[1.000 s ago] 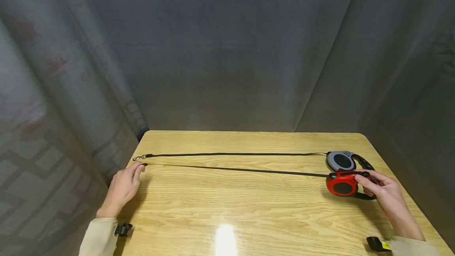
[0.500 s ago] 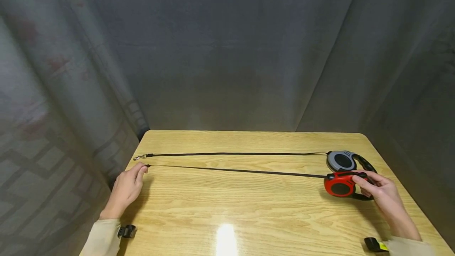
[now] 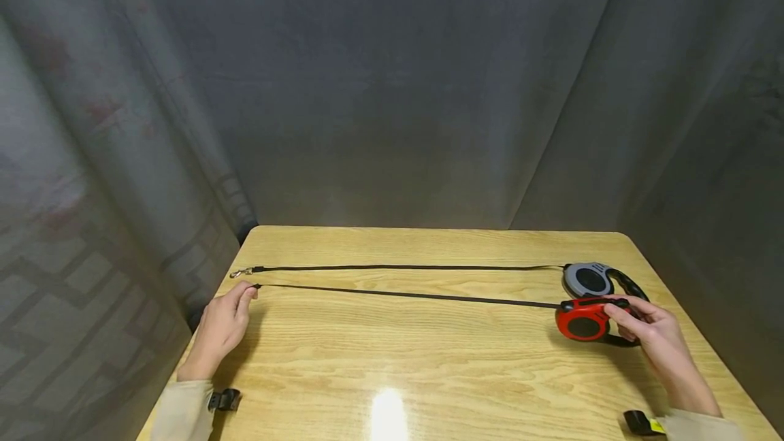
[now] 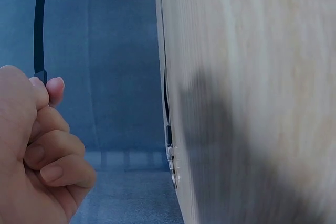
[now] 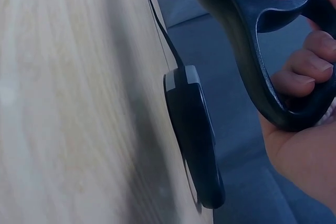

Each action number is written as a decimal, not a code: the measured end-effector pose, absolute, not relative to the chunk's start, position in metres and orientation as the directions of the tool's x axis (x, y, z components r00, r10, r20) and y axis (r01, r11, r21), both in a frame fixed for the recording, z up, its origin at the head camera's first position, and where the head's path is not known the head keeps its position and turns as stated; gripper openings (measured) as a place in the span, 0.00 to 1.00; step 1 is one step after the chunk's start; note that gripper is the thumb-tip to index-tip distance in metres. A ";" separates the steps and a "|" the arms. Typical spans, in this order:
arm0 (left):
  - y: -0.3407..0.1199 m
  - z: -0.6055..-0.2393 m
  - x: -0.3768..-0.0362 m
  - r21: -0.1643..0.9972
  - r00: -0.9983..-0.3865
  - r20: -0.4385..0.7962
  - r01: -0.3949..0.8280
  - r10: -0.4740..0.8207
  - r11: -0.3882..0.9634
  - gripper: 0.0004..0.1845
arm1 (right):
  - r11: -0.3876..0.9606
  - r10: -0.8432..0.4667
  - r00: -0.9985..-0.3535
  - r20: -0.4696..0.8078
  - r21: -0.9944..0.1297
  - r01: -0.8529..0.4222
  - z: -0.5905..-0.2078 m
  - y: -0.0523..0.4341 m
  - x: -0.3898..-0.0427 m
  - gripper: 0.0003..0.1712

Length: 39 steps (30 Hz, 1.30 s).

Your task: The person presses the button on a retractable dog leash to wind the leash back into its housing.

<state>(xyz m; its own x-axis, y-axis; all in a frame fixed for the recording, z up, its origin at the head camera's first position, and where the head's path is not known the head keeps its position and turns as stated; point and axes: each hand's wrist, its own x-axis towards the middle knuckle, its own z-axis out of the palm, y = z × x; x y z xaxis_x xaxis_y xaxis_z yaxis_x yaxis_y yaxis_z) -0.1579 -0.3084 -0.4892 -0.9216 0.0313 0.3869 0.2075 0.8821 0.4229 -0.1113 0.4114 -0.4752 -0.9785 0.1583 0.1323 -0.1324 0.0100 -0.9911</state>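
My right hand [image 3: 660,342] grips the black loop handle of a red retractable dog leash [image 3: 566,325], fingers curled through it in the right wrist view. At the left, my left hand [image 3: 222,327] pinches the end of that leash's black strap [image 3: 422,296], with the other fingers curled in. The strap runs nearly straight between both hands, raised above the table. Whatever clip sits at its end is hidden in the left hand. Just behind lies a grey retractable leash [image 3: 576,281], its strap [image 3: 392,267] stretched along the table to a metal clip [image 3: 241,272] at the left edge.
The wooden table [image 3: 392,346] has a bright light reflection near its front. Grey curtains [image 3: 380,87] hang behind it and at both sides. The grey leash's body [image 5: 191,135] lies close below the red one in the right wrist view.
My left hand has shifted slightly right with the strap end. The right hand has brought the red leash slightly left, shortening the strap between them. The grey leash stays put.
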 end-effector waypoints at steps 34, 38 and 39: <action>-0.294 -0.483 -0.162 0.421 -0.934 0.349 0.229 0.076 0.878 0.11 | 0.072 0.084 -0.986 0.146 -0.988 -0.140 -0.474 0.397 -0.119 0.16; -0.292 -0.486 -0.161 0.411 -0.932 0.353 0.235 0.084 0.881 0.11 | 0.085 0.081 -0.986 0.145 -0.987 -0.138 -0.473 0.395 -0.118 0.16; -0.292 -0.488 -0.161 0.408 -0.931 0.355 0.240 0.089 0.881 0.11 | 0.094 0.080 -0.986 0.145 -0.986 -0.137 -0.472 0.394 -0.117 0.16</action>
